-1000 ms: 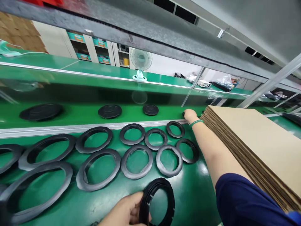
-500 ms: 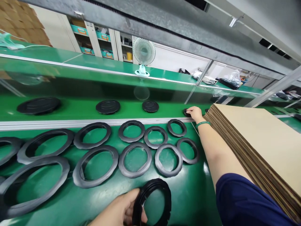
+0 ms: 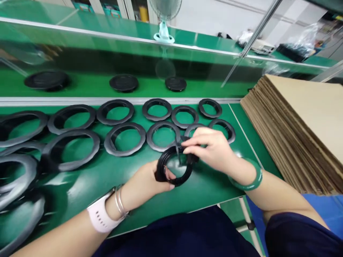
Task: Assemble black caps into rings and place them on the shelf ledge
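Observation:
My left hand (image 3: 146,182) grips a glossy black ring (image 3: 183,178) by its left side, thumb and fingers around the rim, above the green table. At the ring's upper right edge, my right hand (image 3: 214,148) pinches a dark black part (image 3: 192,157). That part is blurred and half covered by fingers; a thin strip of it crosses the ring's opening. Whether it is joined to the ring, I cannot tell. Just behind my hands lie several matte black rings, such as one grey-edged ring (image 3: 149,140), flat on the table.
Larger black rings (image 3: 69,166) spread over the table's left side. Round black discs (image 3: 175,84) rest on the green belt (image 3: 150,85) beyond a metal rail (image 3: 115,101). A cardboard stack (image 3: 302,128) stands at the right. A small fan (image 3: 164,33) sits on the shelf behind.
My right hand has come back from the belt with a black part and now meets the ring in my left hand. The view has tipped downward.

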Available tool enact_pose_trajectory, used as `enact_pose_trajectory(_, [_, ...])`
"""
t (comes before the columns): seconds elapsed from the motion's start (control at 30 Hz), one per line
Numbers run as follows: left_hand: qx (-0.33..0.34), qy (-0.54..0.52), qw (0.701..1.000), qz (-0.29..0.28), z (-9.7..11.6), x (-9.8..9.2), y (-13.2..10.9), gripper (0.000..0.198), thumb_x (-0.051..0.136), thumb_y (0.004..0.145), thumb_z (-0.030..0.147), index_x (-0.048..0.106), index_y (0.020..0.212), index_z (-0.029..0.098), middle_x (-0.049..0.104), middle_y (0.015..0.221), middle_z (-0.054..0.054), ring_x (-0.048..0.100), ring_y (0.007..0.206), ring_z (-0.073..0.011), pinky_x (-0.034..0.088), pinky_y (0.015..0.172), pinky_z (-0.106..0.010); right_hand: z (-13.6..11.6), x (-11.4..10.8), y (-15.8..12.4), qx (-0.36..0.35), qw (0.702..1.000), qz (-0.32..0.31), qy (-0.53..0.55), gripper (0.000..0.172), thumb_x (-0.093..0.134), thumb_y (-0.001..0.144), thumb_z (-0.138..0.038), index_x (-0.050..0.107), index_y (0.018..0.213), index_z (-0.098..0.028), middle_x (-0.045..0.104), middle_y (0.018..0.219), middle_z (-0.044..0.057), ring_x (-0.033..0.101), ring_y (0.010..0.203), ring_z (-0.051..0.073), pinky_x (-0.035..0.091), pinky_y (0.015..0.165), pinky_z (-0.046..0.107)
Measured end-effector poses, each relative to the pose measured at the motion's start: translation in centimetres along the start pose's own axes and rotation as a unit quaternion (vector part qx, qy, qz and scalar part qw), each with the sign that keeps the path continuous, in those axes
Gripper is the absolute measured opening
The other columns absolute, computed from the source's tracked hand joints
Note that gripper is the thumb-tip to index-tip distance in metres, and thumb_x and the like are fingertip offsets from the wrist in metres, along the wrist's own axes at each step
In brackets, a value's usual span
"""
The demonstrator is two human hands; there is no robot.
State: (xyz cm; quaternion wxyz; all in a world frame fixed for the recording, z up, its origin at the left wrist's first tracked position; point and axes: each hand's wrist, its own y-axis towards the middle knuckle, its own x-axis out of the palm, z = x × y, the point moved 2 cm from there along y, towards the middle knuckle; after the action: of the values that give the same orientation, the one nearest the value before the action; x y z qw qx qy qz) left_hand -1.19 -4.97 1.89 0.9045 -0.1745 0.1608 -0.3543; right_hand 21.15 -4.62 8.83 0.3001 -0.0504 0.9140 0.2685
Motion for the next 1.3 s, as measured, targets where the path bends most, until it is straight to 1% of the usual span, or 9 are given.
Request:
enact_pose_trajectory(0.07, [0.011,-0.022,1.000,0.008,0.0,0.1,0.1,0.042,0.080,0.065,0.026,0.065,0.104,0.020,0.076,0.097,-0.004,0.072,0.089,-0.0273,0.058,0.082,-0.041,-1.0,1.5,-1.7,-0.049,0.998,-0.022,-0.016,0.006,0.077,0.087,-0.019,0.078,0.092,-0.016,0.066,0.075,0.002,0.060,0.069,0.013,0.049,0.065,0.026])
enact_pose_trajectory(0.13, [0.019,-0.031,0.999,0.029,-0.2,0.2,0.1,0.057,0.080,0.065,0.025,0.060,0.118,0.022,0.075,0.107,-0.005,0.072,0.097,-0.0294,0.059,0.086,-0.044,-0.8,2.5,-2.8,-0.078,0.995,-0.032,-0.056,0.008,0.072,0.090,-0.021,0.077,0.094,-0.015,0.065,0.075,0.002,0.058,0.069,0.013,0.047,0.064,0.027])
enact_pose_trajectory(0.2, [0.018,-0.029,0.998,0.051,-0.3,0.2,0.0,0.063,0.081,0.064,0.024,0.057,0.122,0.021,0.074,0.112,-0.007,0.072,0.102,-0.0311,0.058,0.089,-0.046,-0.3,3.1,-3.4,-0.096,0.990,-0.038,-0.095,0.010,0.068,0.093,-0.022,0.076,0.096,-0.016,0.064,0.077,0.003,0.058,0.070,0.014,0.047,0.064,0.028])
enact_pose_trajectory(0.3, [0.003,-0.051,0.997,0.060,0.0,0.4,-0.1,0.065,0.081,0.064,0.025,0.055,0.123,0.018,0.074,0.113,-0.008,0.072,0.103,-0.0317,0.059,0.091,-0.048,0.2,3.5,-3.8,-0.118,0.984,-0.035,-0.125,0.013,0.064,0.096,-0.022,0.075,0.097,-0.016,0.064,0.080,0.005,0.057,0.070,0.015,0.047,0.063,0.029])
enact_pose_trajectory(0.43, [-0.018,-0.082,0.995,0.058,0.5,0.6,-0.3,0.067,0.082,0.065,0.027,0.054,0.125,0.018,0.074,0.112,-0.008,0.072,0.102,-0.0308,0.060,0.088,-0.046,0.2,3.6,-4.0,-0.119,0.987,-0.041,-0.099,0.014,0.062,0.097,-0.021,0.074,0.099,-0.015,0.064,0.083,0.005,0.058,0.071,0.014,0.048,0.063,0.027])
enact_pose_trajectory(0.6, [-0.032,-0.058,0.995,0.069,0.5,0.7,-0.4,0.064,0.083,0.065,0.028,0.056,0.121,0.018,0.074,0.107,-0.007,0.073,0.096,-0.0311,0.060,0.083,-0.045,0.0,3.5,-4.0,-0.117,0.987,-0.051,-0.098,0.015,0.059,0.098,-0.019,0.073,0.099,-0.015,0.064,0.083,0.006,0.059,0.073,0.014,0.049,0.064,0.027])
enact_pose_trajectory(0.9, [-0.003,-0.030,0.996,0.088,0.4,0.7,-0.4,0.062,0.084,0.065,0.029,0.058,0.121,0.018,0.074,0.109,-0.008,0.073,0.099,-0.0313,0.060,0.085,-0.046,0.0,3.6,-4.0,-0.131,0.985,-0.051,-0.102,0.016,0.056,0.100,-0.021,0.072,0.098,-0.016,0.062,0.080,0.004,0.055,0.070,0.013,0.044,0.061,0.026])
enact_pose_trajectory(1.17, [-0.010,-0.065,0.994,0.085,0.7,0.7,-0.3,0.064,0.085,0.065,0.029,0.057,0.122,0.018,0.075,0.108,-0.006,0.073,0.096,-0.0293,0.062,0.082,-0.043,0.0,4.2,-3.9,-0.191,0.954,-0.052,-0.224,0.021,0.050,0.097,-0.011,0.068,0.088,-0.016,0.055,0.074,0.002,0.045,0.065,0.014,0.038,0.057,0.028])
enact_pose_trajectory(1.3, [-0.017,-0.052,0.994,0.091,0.7,0.7,-0.3,0.064,0.086,0.065,0.031,0.057,0.121,0.019,0.075,0.107,-0.006,0.074,0.093,-0.0285,0.062,0.079,-0.041,-0.1,4.3,-3.8,-0.190,0.953,-0.060,-0.229,0.022,0.050,0.095,-0.009,0.068,0.085,-0.016,0.053,0.073,0.002,0.041,0.064,0.014,0.036,0.056,0.029])
